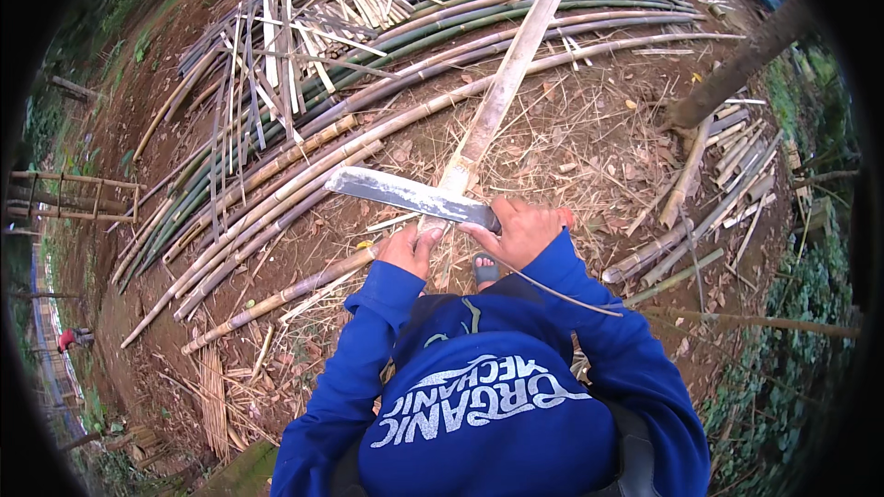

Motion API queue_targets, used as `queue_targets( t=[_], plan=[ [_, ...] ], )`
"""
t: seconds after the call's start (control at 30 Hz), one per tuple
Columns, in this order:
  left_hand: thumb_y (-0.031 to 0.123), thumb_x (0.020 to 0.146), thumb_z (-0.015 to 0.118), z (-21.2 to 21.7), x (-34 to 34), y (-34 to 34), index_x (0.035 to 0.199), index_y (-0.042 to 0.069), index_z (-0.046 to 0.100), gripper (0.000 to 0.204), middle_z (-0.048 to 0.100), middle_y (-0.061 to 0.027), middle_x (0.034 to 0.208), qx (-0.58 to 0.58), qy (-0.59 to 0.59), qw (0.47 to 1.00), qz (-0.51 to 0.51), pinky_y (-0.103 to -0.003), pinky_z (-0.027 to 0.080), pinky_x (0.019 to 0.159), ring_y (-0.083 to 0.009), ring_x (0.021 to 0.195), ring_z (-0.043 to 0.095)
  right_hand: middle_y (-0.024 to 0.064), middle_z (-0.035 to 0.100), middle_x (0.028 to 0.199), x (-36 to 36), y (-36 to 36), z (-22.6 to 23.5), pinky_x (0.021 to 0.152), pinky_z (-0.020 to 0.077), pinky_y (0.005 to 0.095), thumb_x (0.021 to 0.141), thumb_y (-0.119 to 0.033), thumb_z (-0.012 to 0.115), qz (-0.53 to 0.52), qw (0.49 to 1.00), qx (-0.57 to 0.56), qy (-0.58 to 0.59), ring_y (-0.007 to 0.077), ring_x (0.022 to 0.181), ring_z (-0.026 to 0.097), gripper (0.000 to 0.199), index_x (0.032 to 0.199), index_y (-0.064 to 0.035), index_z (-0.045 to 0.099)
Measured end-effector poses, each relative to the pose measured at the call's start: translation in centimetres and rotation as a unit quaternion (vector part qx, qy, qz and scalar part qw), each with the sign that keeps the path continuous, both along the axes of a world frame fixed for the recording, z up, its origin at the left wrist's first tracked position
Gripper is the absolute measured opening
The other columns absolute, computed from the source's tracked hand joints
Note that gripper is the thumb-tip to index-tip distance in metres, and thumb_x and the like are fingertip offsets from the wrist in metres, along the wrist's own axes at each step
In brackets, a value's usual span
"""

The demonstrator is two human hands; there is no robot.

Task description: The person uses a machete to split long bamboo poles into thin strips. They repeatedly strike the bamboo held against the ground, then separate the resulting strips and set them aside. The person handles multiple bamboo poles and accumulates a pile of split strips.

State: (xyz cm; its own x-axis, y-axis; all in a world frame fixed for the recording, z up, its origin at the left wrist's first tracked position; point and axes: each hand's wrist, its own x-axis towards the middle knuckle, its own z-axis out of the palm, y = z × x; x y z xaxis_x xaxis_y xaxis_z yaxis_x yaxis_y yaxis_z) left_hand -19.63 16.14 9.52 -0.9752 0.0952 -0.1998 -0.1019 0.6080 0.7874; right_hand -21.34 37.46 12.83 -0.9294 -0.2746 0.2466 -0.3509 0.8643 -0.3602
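Wrapping its fingers around the handle, the right hand (523, 228) is holding a large knife (405, 193), whose broad, whitish-smeared blade is pointing left across the near part of a long plank (506, 83). On the near side of the blade, the left hand (405, 250) is angling its thumb toward the plank, its other fingers partly hidden, so whether they are pinching anything cannot be told. A thin strip (571, 298) is jutting right beside the right hand, while bamboo poles (414, 116) are lying farther off.
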Motion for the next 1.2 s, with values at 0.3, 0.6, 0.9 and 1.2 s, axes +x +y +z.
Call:
queue_targets(
  t=[0.3, 0.6, 0.9, 1.2],
  plan=[
    [0.038, 0.092, 0.052, -1.9, -1.4, 2.0, 0.09, -0.001, 0.064, 0.041, 0.055, -0.0149, 0.051, -0.054, 0.026, 0.998, -0.007, -0.043, 0.049, 0.06, -0.0307, 0.051, 0.06, 0.0158, 0.062, 0.063, -3.3, 1.0, -0.1, 0.051, 0.0491, 0.045, 0.085, -0.056, 0.056, -0.073, 0.994, 0.058, -0.053, 0.0312, 0.055, 0.064, 0.052, 0.078, -0.0047, 0.059],
    [0.041, 0.089, 0.056, -4.3, -3.5, 2.8, 0.096, -0.004, 0.062, 0.046, 0.061, -0.0283, 0.089, -0.104, -0.123, 0.987, 0.014, -0.047, 0.046, 0.081, -0.0418, 0.09, 0.058, 0.0203, 0.064, 0.065, -4.6, 2.0, -3.5, 0.063, 0.053, 0.0476, 0.087, -0.065, 0.042, -0.085, 0.978, 0.084, -0.174, 0.0372, 0.065, 0.066, 0.066, 0.088, -0.003, 0.065],
    [0.039, 0.091, 0.056, -7.8, -1.2, 1.9, 0.09, -0.004, 0.062, 0.043, 0.055, -0.012, 0.049, -0.112, -0.102, 0.988, -0.034, -0.034, 0.048, 0.038, -0.021, 0.036, 0.056, 0.0189, 0.062, 0.06, -5.6, 5.4, -7.4, 0.06, 0.0523, 0.0476, 0.09, -0.065, 0.037, -0.129, 0.949, 0.049, -0.283, 0.036, 0.063, 0.066, 0.072, 0.084, -0.0015, 0.068],
    [0.037, 0.091, 0.056, -9.4, -2.2, 2.6, 0.097, -0.003, 0.06, 0.041, 0.056, -0.0119, 0.053, -0.099, -0.111, 0.989, -0.01, -0.03, 0.045, 0.035, -0.0174, 0.034, 0.053, 0.0199, 0.063, 0.064, -2.4, 2.6, -5.8, 0.064, 0.0524, 0.0491, 0.088, -0.068, 0.037, -0.015, 0.97, 0.103, -0.22, 0.0368, 0.065, 0.066, 0.071, 0.086, -0.0021, 0.065]
  ],
)
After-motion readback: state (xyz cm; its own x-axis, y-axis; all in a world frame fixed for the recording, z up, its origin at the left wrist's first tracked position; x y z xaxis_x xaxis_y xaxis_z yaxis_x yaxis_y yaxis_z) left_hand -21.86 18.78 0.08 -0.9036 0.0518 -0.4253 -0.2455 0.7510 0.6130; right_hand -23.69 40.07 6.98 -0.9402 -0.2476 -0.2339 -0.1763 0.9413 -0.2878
